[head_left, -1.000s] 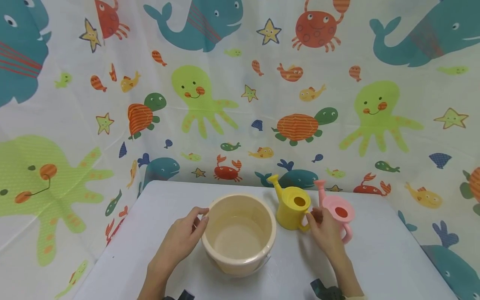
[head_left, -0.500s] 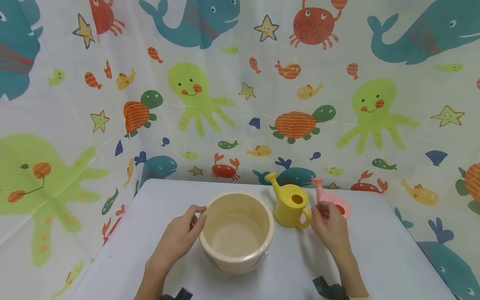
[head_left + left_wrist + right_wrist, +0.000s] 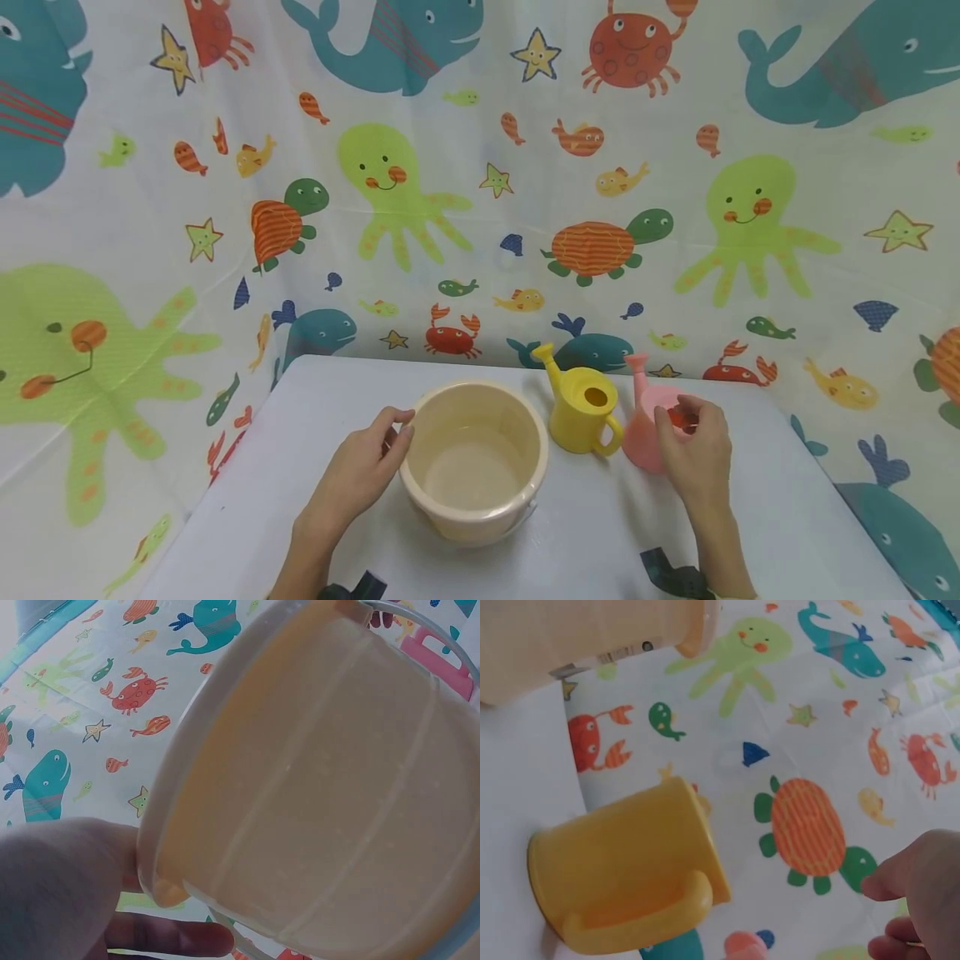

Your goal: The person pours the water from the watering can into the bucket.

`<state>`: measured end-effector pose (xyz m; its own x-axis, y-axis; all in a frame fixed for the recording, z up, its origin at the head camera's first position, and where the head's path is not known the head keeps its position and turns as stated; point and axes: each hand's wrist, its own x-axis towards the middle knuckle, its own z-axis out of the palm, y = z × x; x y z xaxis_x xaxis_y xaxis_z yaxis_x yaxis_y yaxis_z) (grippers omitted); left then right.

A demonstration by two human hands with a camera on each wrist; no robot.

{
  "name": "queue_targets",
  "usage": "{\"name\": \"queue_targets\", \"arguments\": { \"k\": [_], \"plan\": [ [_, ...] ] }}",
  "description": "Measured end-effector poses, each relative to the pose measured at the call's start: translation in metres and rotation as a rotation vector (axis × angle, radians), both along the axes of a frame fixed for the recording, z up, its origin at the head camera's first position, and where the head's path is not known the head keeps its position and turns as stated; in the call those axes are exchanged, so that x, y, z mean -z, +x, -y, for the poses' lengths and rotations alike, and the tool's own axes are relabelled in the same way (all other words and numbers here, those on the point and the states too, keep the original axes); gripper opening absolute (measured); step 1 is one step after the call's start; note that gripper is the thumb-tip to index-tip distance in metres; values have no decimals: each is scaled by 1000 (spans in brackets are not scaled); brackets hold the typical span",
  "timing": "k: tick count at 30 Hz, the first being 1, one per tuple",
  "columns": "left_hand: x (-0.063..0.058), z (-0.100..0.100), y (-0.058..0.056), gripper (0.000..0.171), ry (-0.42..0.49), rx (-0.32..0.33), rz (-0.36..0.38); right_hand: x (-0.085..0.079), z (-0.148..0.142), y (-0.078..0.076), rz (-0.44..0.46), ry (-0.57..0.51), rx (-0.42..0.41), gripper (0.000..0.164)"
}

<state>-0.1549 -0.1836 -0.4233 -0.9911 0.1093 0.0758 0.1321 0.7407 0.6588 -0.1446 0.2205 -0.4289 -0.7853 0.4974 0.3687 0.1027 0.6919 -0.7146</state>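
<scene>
A cream bucket (image 3: pixel 472 525) stands upright on the table. My left hand (image 3: pixel 360 467) touches its left rim with thumb and index finger; in the left wrist view a finger (image 3: pixel 172 934) extends straight below the rim. To the bucket's right is a yellow watering can (image 3: pixel 573 425), its handle towards me. Beside that stands a pink watering can (image 3: pixel 641 442). My right hand (image 3: pixel 697 450) is over the pink can's near right side, fingers bent and apart from the thumb, hiding its handle. Nothing shows between those fingers in the right wrist view, where the yellow can (image 3: pixel 622 862) is large.
The white table (image 3: pixel 322 400) carries the bucket and both cans. Behind it and at the sides hangs a curtain (image 3: pixel 465 217) printed with sea animals. The bucket's pale handle (image 3: pixel 521 521) hangs down at its right side.
My right hand has moved right, from beside the yellow can's handle to the pink can's right side, uncovering the pink can's left side. My left hand stays at the bucket rim.
</scene>
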Motion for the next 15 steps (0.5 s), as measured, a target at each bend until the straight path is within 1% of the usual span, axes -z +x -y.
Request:
{"name": "queue_targets", "arguments": {
  "k": [2,7,15],
  "plan": [
    [0,-1,0,33,5,0,0,-1,-4,0,13,-16,25,52],
    [0,-1,0,33,11,-5,0,-3,-14,2,54,-46,55,61],
    [0,-2,0,32,17,3,1,1,-29,0,176,-79,70,79]
  ]
}}
